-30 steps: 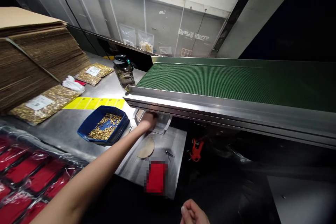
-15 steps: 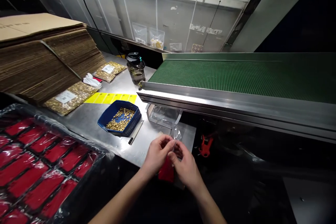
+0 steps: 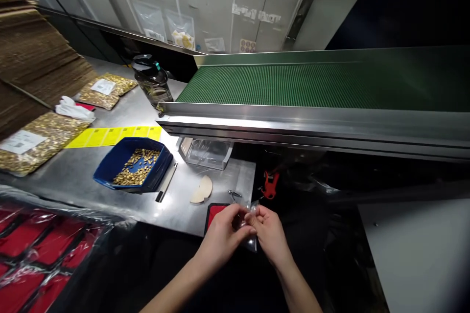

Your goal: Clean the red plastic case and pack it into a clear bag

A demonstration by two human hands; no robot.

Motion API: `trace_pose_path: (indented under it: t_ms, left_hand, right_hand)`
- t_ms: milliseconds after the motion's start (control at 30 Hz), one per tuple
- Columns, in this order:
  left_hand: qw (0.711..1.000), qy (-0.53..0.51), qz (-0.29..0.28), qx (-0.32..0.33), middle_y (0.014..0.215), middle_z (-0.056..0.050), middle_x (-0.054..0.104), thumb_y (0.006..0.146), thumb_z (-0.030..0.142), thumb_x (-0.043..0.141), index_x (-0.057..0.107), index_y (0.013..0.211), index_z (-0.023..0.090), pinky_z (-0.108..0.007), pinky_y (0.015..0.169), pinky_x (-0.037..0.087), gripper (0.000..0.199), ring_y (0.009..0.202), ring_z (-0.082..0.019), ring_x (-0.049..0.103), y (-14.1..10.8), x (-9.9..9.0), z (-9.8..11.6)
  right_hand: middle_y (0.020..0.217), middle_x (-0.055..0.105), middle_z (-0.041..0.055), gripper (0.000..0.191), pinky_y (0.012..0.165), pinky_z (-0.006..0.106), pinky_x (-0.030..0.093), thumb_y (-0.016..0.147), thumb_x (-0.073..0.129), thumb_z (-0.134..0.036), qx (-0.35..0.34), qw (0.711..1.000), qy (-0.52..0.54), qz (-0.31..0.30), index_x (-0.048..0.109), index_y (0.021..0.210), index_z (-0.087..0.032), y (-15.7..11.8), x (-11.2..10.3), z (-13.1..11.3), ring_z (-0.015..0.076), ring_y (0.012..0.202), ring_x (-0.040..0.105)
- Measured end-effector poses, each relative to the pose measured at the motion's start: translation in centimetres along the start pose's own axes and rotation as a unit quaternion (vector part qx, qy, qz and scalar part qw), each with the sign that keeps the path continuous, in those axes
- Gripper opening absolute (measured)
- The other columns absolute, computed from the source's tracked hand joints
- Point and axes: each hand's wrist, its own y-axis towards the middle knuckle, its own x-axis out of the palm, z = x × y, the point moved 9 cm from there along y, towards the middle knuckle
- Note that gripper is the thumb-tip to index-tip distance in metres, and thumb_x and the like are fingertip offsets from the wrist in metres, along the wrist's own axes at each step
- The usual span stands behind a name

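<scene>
Pinching a clear bag (image 3: 251, 244) from both sides, the left hand (image 3: 220, 234) and right hand (image 3: 272, 235) meet at the near right corner of the worktop (image 3: 176, 211), thumbs and fingertips drawn close together. The bag lies between the hands, neither clearly nearer; what shows of it runs longest away from the body, one end hanging below the fingers, the other poking out above, the middle hidden. No print can be seen on it. To its left, partly covered by the left hand, a black-edged red piece (image 3: 216, 211) lies flat. Well to the left sit wrapped red packs (image 3: 25, 288), no wording legible.

A little farther lie a small metal tool (image 3: 234, 193) and a pale cut disc (image 3: 203, 190); left of these, a blue bin (image 3: 113, 160) holds gold bits (image 3: 134, 173). A yellow strip (image 3: 113, 137) carries printed blocks too small to read. Farther left, two gold packs (image 3: 62, 137) bear white labels (image 3: 24, 142), also unreadable, with no brand to make out. Beyond the conveyor (image 3: 279, 83), the wall (image 3: 205, 14) has marked paper strips (image 3: 244, 11) and round stickers (image 3: 247, 46), none legible.
</scene>
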Motion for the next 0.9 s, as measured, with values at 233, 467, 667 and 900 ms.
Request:
trace_pose_path:
  t_ms: [233,467,667,900]
  left_hand:
    - [0.985,-0.152,-0.04,-0.068,0.122,-0.01,0.071,0.092,0.05,0.069,0.063,0.132,0.022,-0.038,0.096,0.051,0.049,0.11,-0.027,0.066,0.6,0.5,-2.5]
    - [0.927,-0.32,-0.153,-0.119,0.089,-0.009,0.07,0.081,0.062,0.078,0.07,0.109,0.013,-0.032,0.072,0.052,0.057,0.074,-0.02,0.065,-0.1,4.6,-2.8]
    - [0.978,-0.192,-0.029,-0.08,0.078,-0.001,0.061,0.091,0.052,0.069,0.064,0.083,0.016,-0.027,0.068,0.044,0.037,0.073,-0.016,0.055,1.4,2.0,-3.6]
    - [0.996,-0.083,-0.003,-0.041,0.08,0.0,0.06,0.092,0.034,0.068,0.066,0.095,0.019,-0.029,0.069,0.043,0.016,0.074,-0.018,0.055,1.8,0.9,-2.8]
  right_hand:
    - [0.08,0.07,0.0039,0.035,0.067,0.025,0.05,0.097,0.064,-0.05,-0.021,0.995,-0.006,-0.102,0.075,0.095,-0.017,-2.6,-0.2,-2.7,0.0148,0.071,0.064]
    - [0.081,0.074,0.0075,0.039,0.059,0.024,0.048,0.098,0.063,-0.051,0.029,0.981,0.09,-0.171,0.075,0.093,-0.014,-5.0,-0.5,-2.4,0.0127,0.058,0.064]
    - [0.098,0.078,0.012,0.047,0.076,0.029,0.052,0.099,0.057,-0.059,0.039,0.999,-0.014,0.005,0.074,0.106,-0.016,-4.3,-5.6,-0.6,0.0186,0.084,0.07]
    - [0.095,0.08,0.0121,0.044,0.075,0.031,0.053,0.083,0.079,-0.055,0.091,0.996,-0.007,-0.013,0.073,0.103,-0.016,-4.6,-5.8,0.9,0.0209,0.081,0.071]
